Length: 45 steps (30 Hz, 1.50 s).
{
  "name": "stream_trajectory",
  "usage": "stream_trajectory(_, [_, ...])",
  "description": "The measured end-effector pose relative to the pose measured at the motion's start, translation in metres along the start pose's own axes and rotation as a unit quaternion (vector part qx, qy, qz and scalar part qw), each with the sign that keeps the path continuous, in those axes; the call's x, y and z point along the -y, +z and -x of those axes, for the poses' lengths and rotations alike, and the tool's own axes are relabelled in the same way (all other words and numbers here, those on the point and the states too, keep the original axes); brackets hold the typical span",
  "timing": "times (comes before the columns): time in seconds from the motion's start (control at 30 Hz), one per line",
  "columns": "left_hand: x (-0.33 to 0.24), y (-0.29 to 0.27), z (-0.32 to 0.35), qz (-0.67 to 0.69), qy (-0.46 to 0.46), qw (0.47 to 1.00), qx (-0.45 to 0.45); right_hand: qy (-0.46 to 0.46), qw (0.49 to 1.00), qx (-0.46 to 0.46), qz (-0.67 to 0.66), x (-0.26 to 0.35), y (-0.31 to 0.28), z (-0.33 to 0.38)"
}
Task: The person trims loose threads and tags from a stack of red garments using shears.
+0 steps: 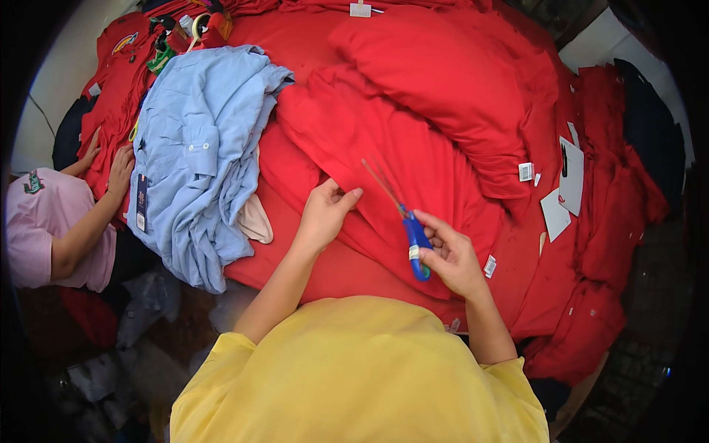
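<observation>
In my right hand (452,258) is a pair of scissors (418,244) with blue handles, its narrow blades pointing up and away to the left. My left hand (326,210) is closed, thumb and fingers pinching the near edge of a red garment (391,155). That garment lies loosely spread before me, in soft folds. The scissor blades rest over its red cloth; whether they touch it I cannot tell. Beside my left forearm a light blue button-up shirt (214,140) lies heaped, with a dark hang tag (142,205) on its near left side.
More red garments (458,81) are piled at the back and right, some with white tags (526,172). White cards (571,177) lie at the right. A roll of tape (198,28) and small items sit at the far left. At left, a co-worker's hands (118,171) touch red clothing.
</observation>
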<state>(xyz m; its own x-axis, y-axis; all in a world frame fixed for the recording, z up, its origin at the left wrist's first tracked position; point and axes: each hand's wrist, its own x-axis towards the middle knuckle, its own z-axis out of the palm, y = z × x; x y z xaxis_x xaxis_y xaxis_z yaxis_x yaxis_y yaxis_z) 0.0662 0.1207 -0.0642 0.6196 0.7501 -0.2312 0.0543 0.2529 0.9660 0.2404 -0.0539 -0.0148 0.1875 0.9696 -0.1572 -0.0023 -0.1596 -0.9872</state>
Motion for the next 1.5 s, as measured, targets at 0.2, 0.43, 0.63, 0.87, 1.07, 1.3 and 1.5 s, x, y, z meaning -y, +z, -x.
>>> stream_trajectory(0.2, [-0.013, 0.025, 0.026, 0.366, -0.02, 0.93, -0.025, -0.1, 0.952, 0.001, 0.288, -0.002, -0.001, 0.013])
stream_trajectory(0.43, [-0.027, 0.031, 0.033, 0.345, 0.045, 0.934, -0.083, -0.164, 0.934, -0.036, 0.314, -0.011, 0.007, 0.012])
stream_trajectory(0.63, [-0.03, 0.025, 0.033, 0.264, 0.087, 0.956, -0.094, -0.197, 0.94, -0.029, 0.277, -0.009, 0.021, -0.01])
stream_trajectory(0.87, [-0.032, 0.019, 0.032, 0.215, 0.097, 0.966, -0.104, -0.18, 0.952, -0.013, 0.246, -0.001, 0.026, -0.014])
stream_trajectory(1.07, [-0.034, 0.018, 0.032, 0.2, 0.087, 0.971, -0.093, -0.081, 0.983, -0.009, 0.166, -0.003, 0.025, -0.009])
stream_trajectory(1.3, [-0.043, 0.013, 0.032, 0.169, 0.079, 0.981, -0.05, -0.156, 0.972, -0.007, 0.175, 0.0, 0.028, -0.025])
stream_trajectory(1.5, [-0.044, 0.001, 0.02, 0.29, 0.098, 0.951, -0.044, -0.021, 0.998, 0.016, 0.061, -0.003, 0.026, -0.029])
